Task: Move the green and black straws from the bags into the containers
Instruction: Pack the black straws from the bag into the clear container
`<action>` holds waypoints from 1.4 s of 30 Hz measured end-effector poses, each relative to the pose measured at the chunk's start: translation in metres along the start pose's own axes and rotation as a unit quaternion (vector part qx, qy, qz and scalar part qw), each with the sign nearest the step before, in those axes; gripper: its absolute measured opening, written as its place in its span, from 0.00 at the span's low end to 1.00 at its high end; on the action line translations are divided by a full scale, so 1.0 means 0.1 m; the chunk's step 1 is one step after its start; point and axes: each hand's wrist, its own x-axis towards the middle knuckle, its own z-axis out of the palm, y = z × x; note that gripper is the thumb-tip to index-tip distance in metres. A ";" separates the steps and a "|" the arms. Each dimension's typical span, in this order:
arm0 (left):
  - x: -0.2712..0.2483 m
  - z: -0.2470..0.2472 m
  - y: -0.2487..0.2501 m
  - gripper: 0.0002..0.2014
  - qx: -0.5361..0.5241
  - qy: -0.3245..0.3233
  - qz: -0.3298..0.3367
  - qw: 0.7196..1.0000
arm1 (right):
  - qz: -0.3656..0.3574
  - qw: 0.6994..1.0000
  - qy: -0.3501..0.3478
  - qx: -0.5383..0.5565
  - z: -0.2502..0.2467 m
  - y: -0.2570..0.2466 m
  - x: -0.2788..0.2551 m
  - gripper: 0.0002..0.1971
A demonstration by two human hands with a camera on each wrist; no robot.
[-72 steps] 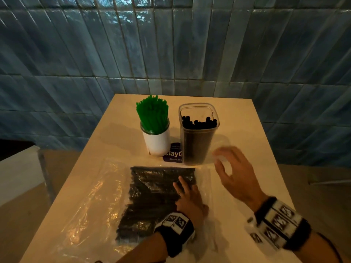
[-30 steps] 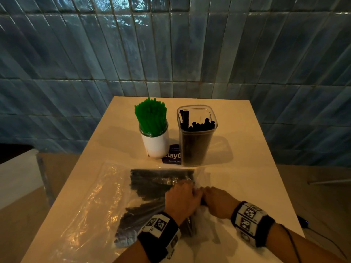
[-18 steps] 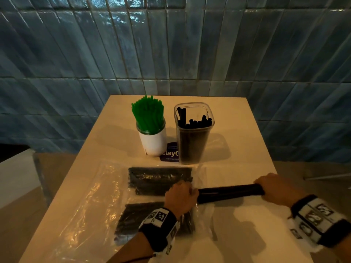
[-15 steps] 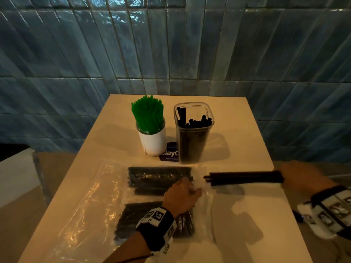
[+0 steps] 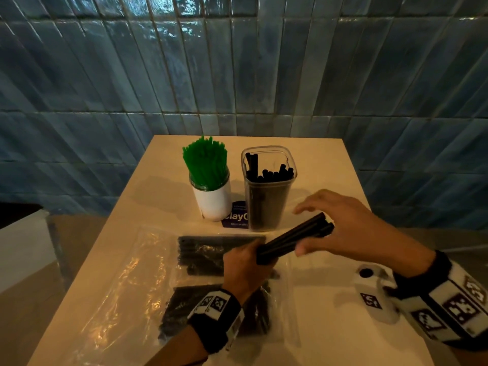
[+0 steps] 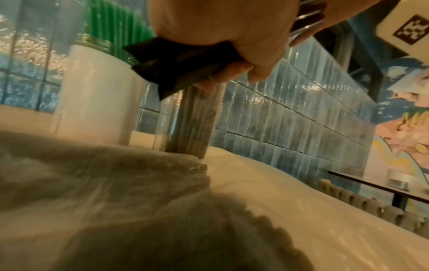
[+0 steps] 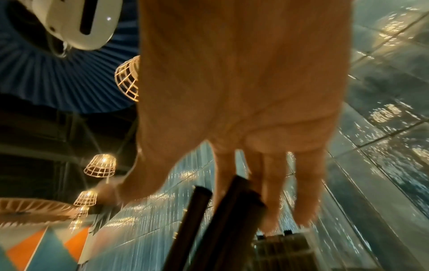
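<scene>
The left hand (image 5: pixel 244 265) was curled in a grip around the near end of a bundle of black straws (image 5: pixel 294 237), held above the clear plastic bag (image 5: pixel 126 281) on the worktop (image 5: pixel 330 313). The left wrist view showed the fingers (image 6: pixel 223 77) wrapped under the dark bundle, with its blunt end sticking out past the palm. The bundle slanted up and away to the right, its far end raised near the foot of the clear container (image 5: pixel 268 188).

The right hand (image 5: pixel 343 225) hovered over that far end with its palm turned down. Its fingers were spread and nearly straight, the thumb lying below the bundle and the other fingers above it. The right wrist view showed the straw ends beneath the straight fingers (image 7: pixel 271 192); whether any fingertip touched them could not be told. The right grip was slack and wide, closed on nothing.

More black straws (image 5: pixel 211 253) lay in two dark clumps inside the bag, beneath and beside the left wrist. The clear container stood at the back of the worktop, partly filled with upright black straws. Just to its left stood a white jar (image 5: pixel 212 200) packed with green straws (image 5: pixel 204 162). A dark card (image 5: pixel 236 219) lay between their bases.
</scene>
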 end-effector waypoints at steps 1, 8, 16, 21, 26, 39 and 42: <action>-0.03 0.00 0.01 0.14 -0.025 0.020 0.008 0.999 | -0.016 0.998 0.040 0.044 0.07 -0.05 0.02 0.28; -0.06 0.01 0.19 0.10 -0.159 0.040 -0.007 0.986 | -0.088 0.867 0.346 0.347 0.56 -0.20 0.09 0.31; -0.04 -0.14 0.45 0.07 -0.310 -0.158 -0.040 0.937 | -0.060 0.765 0.313 0.559 0.53 -0.34 0.22 0.27; 0.00 -0.22 0.24 0.32 -0.512 -0.198 -0.203 0.811 | -0.113 0.711 0.401 0.567 0.18 -0.42 0.28 0.26; 0.13 -0.32 0.34 0.34 -0.715 -0.098 -0.326 0.611 | -0.210 0.679 0.470 0.523 0.10 -0.59 0.29 0.21; 0.31 -0.35 0.43 0.14 -0.680 -0.027 -0.270 0.681 | -0.268 0.695 0.524 0.414 0.24 -0.57 0.26 0.07; 0.50 -0.50 0.38 0.17 -0.547 0.060 -0.168 0.818 | -0.261 0.673 0.569 0.394 -0.01 -0.44 0.22 0.05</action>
